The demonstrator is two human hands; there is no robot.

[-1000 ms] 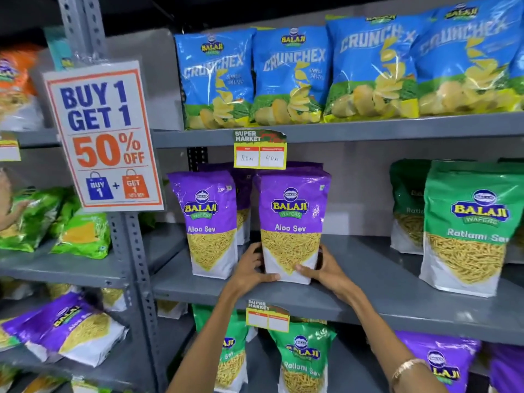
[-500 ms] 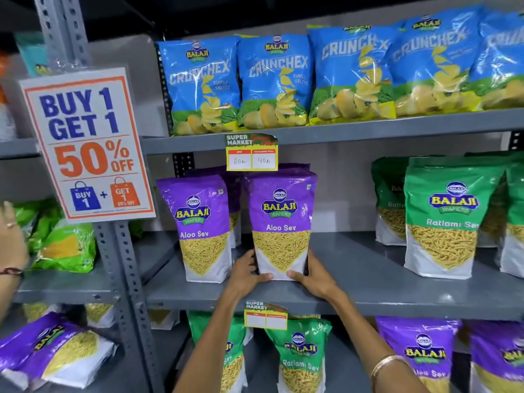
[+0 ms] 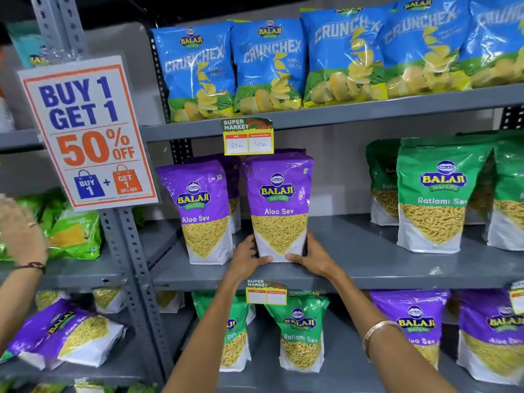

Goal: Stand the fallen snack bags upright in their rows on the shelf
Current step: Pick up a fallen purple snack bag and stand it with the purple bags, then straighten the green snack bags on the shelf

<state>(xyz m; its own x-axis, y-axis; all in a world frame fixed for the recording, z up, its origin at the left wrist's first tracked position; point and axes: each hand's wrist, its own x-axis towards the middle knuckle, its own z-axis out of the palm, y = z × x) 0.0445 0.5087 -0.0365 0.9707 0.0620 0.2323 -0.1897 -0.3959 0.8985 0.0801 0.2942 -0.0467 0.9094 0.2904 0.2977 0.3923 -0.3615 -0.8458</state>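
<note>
A purple Aloo Sev bag is standing upright at the centre of the frame, on the front of the grey middle shelf. Both hands are holding it at its base: the left hand is pressing the lower left edge, and the right hand is cupping the lower right corner, thumbs meeting across the white bottom strip. A gold bangle is sitting on the right forearm.

Just left of it, a second purple Aloo Sev bag is standing upright, with more purple bags behind both. A yellow price tag is hanging from the shelf above. To the right, green Ratlami Sev bags are standing on the same shelf, well apart from the held bag. Along the top of the frame, blue Crunchex bags are lining the upper shelf.

At upper left, a "Buy 1 Get 1 50% off" sign is fixed to the grey upright post. At the left edge, another person's blurred hand is reaching toward green bags. At lower left, a purple bag is lying on its back on a lower shelf.
</note>
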